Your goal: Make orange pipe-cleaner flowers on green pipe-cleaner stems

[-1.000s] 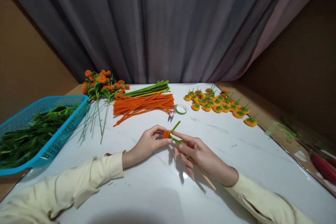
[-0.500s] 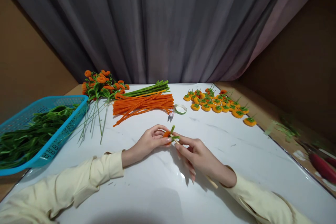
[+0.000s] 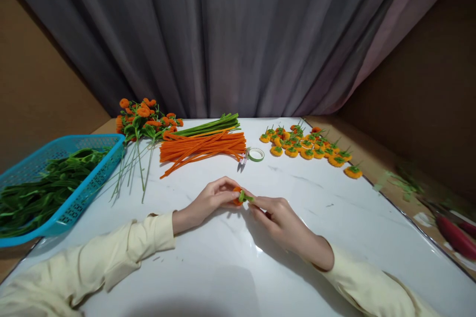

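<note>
My left hand (image 3: pixel 208 204) is closed, its thumb and fingers pinching a small orange fuzzy pipe-cleaner flower (image 3: pixel 237 196) above the table. Green pipe-cleaner ends (image 3: pixel 243 196) stick out of the flower's right side. My right hand (image 3: pixel 284 220) meets them there, with thumb and forefinger pinched on the green end. Its other fingers are curled under and mostly hidden. The wooden stick seen earlier in the right hand cannot be made out now.
Beyond my hands lie orange pipe cleaners (image 3: pixel 201 147), green ones (image 3: pixel 213 126), a tape roll (image 3: pixel 256 154) and small scissors (image 3: pixel 242 160). Orange flowers (image 3: pixel 143 111) and a blue basket (image 3: pixel 70 210) of leaves are left. Yellow-orange flower heads (image 3: pixel 307 153) and red-handled pliers (image 3: pixel 455 235) are right.
The green ends, spread in a V earlier, now sit close to the flower. The wooden stick has gone from sight. My right fingers have closed in on the green end; my left hand barely moved.
</note>
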Demonstrator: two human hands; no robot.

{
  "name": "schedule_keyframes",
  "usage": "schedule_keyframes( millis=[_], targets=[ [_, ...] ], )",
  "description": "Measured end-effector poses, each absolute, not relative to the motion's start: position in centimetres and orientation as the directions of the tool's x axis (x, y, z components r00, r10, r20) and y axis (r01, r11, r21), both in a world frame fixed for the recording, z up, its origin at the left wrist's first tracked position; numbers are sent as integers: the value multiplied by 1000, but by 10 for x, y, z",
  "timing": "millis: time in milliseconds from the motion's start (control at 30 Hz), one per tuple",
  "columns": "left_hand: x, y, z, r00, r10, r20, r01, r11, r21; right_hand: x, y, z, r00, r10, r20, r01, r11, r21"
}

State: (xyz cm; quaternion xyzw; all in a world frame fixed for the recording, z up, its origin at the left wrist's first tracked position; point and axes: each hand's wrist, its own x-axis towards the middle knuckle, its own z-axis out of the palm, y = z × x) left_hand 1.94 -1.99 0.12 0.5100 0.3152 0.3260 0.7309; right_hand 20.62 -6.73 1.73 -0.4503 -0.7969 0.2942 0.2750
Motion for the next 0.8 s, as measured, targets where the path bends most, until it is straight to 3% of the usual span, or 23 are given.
schedule_keyframes(
  millis=[300,567,667,800],
  targets=[
    [21,-20,4,595,793,-127,-139,258,956,207,-66,15,-476,860,183,569,460,-681],
    [19,-20,0,610,789,-67,-153,201,968,208,-66,18,-429,882,194,528,419,-739],
    [20,-22,0,596,803,-25,-128,126,984,206,-68,20,-370,921,121,475,300,-827],
    [24,-27,3,513,858,2,-99,56,994,204,-71,22,-299,946,-124,338,-17,-941]
  ],
)
